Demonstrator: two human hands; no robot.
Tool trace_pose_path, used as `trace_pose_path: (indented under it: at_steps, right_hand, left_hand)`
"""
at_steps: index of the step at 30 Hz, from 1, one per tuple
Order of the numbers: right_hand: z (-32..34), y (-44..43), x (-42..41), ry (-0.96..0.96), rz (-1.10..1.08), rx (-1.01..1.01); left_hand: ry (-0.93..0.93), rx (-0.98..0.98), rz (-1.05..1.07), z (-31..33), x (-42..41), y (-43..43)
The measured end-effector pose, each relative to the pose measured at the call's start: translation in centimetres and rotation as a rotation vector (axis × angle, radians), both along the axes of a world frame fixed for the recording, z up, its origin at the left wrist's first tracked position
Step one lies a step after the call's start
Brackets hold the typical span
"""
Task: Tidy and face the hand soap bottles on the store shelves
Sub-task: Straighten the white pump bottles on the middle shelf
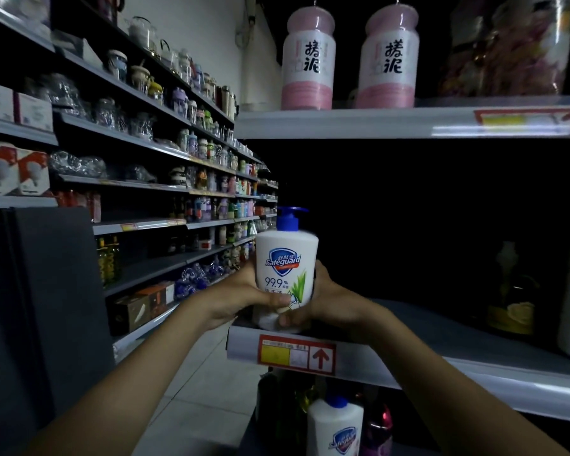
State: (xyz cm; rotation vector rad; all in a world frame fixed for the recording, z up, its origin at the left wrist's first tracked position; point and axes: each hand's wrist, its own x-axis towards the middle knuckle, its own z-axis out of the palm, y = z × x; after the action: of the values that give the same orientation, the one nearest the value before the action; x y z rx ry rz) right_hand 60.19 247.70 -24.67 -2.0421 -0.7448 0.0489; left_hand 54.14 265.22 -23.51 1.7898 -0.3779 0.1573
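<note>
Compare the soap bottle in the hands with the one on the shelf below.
The held bottle is gripped by the left hand and right hand; the lower bottle stands untouched. The held bottle's logo faces straight out; the lower bottle's sits off-centre. Both are white Safeguard bottles with blue tops.

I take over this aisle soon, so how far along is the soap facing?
Looks done: two pink bottles on the top shelf stand label-forward. In hand: left hand and right hand grip a Safeguard bottle at the front corner of the middle shelf, label out. Left: the lower Safeguard bottle below looks turned aside; deeper in, the middle shelf is too dark to judge.
</note>
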Motion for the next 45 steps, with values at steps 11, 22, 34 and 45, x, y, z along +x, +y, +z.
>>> trace_pose_path:
  at_steps: [11, 22, 34, 45]
  right_hand:
    - [-1.3, 1.0, 1.2, -0.108, -0.081, -0.199]
    - [-0.4, 1.3, -1.2, -0.177, -0.107, -0.309]
    - [-1.9, -14.2, -7.8, -0.653, -0.646, 0.108]
    - [-0.7, -33.6, -4.8, -0.49, -0.947, 0.057]
  left_hand:
    - [0.048, 0.037, -0.053, -0.7, 0.1, 1.0]
    - [0.08, -0.021, -0.019, -1.4, -1.2, 1.1]
    - [-0.716, 0.223, 0.578, -2.1, -7.1, -9.8]
    - [-0.394, 0.411, 0.087, 0.4, 2.5, -31.0]
